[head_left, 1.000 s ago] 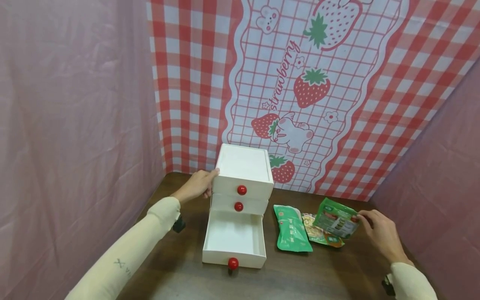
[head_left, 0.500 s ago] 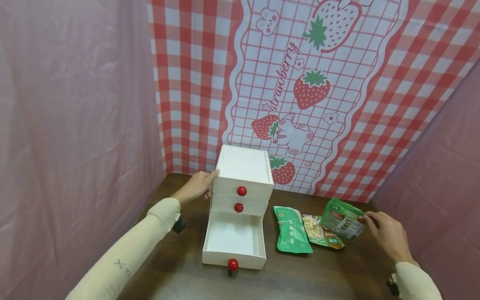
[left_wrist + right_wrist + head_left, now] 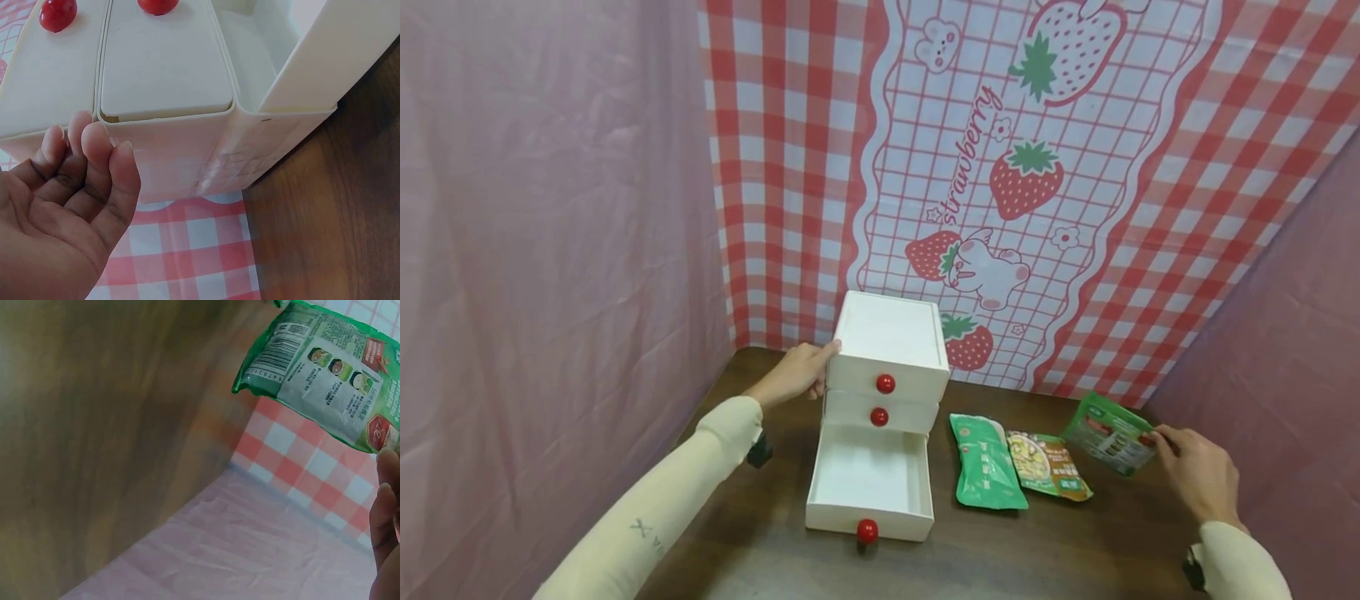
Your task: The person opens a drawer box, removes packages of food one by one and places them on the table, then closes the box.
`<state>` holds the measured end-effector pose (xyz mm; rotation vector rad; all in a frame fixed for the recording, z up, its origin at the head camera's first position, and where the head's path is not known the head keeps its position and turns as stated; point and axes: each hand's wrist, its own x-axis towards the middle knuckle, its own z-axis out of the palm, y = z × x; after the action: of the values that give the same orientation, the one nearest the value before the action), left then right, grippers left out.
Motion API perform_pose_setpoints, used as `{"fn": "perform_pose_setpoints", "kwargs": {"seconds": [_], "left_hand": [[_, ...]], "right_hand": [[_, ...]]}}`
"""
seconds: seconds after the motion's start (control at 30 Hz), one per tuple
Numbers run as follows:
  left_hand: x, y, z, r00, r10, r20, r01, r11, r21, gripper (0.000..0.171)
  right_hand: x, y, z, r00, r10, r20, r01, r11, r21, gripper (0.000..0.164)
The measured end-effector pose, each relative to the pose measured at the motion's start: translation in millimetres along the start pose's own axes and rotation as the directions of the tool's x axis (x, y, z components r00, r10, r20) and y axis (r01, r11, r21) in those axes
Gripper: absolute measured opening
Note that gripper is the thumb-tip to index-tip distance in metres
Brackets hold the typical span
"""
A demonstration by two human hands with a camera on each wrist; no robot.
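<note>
In the head view my right hand [image 3: 1204, 473] pinches a green food packet [image 3: 1108, 435] by its right edge, raised over the table's right side. Its printed back, with a barcode, faces the camera in the right wrist view. My left hand [image 3: 793, 372] rests against the left side of a white drawer cabinet [image 3: 891, 329], fingertips near its upper front edge. Loosely bent fingers [image 3: 97, 147] show beside the cabinet's side wall in the left wrist view. The bottom drawer [image 3: 871, 475] is pulled out and its inside is bare; the two upper drawers with red knobs are closed.
Right of the cabinet, a green packet [image 3: 988, 462] and a green-and-brown packet [image 3: 1048, 467] with a bowl picture lie side by side on the wooden table [image 3: 1000, 550]. A checked strawberry cloth [image 3: 790, 183] hangs behind, and pink curtains [image 3: 550, 250] stand at both sides.
My right hand has moved rightward with the green packet, uncovering more of the green-and-brown packet below. My left hand and the cabinet have stayed put.
</note>
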<state>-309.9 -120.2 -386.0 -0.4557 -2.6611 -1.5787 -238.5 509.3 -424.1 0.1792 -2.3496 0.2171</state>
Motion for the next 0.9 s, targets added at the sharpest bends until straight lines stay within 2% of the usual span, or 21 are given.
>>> {"fn": "perform_pose_setpoints", "kwargs": {"seconds": [0.3,0.47,0.53,0.73,0.9], "left_hand": [[1.3,-0.8,1.0,1.0,0.001,0.003,-0.001,1.0,0.009,0.076],[1.5,-2.0,1.5,1.0,-0.001,0.001,0.001,1.0,0.007,0.076],[2.2,-3.3,1.9,1.0,0.0,0.002,0.0,1.0,0.008,0.077],[2.3,-3.6,1.9,1.0,0.008,0.007,-0.008,1.0,0.004,0.077],[2.3,-2.8,0.9,1.0,0.0,0.003,0.0,1.0,0.005,0.076]], "right_hand": [[-22.3,14.5,-3.1,0.992,0.117,0.055,-0.117,0.993,-0.011,0.014],[-31.5,19.3,-2.0,0.964,0.178,0.198,-0.175,0.984,-0.037,0.02],[-35.4,21.0,0.1,0.952,0.18,0.248,-0.173,0.984,-0.048,0.019],[-41.7,28.2,5.1,0.942,0.154,0.296,-0.146,0.988,-0.05,0.012],[-46.2,33.3,6.1,0.913,0.159,0.376,-0.148,0.987,-0.058,0.008]]}}
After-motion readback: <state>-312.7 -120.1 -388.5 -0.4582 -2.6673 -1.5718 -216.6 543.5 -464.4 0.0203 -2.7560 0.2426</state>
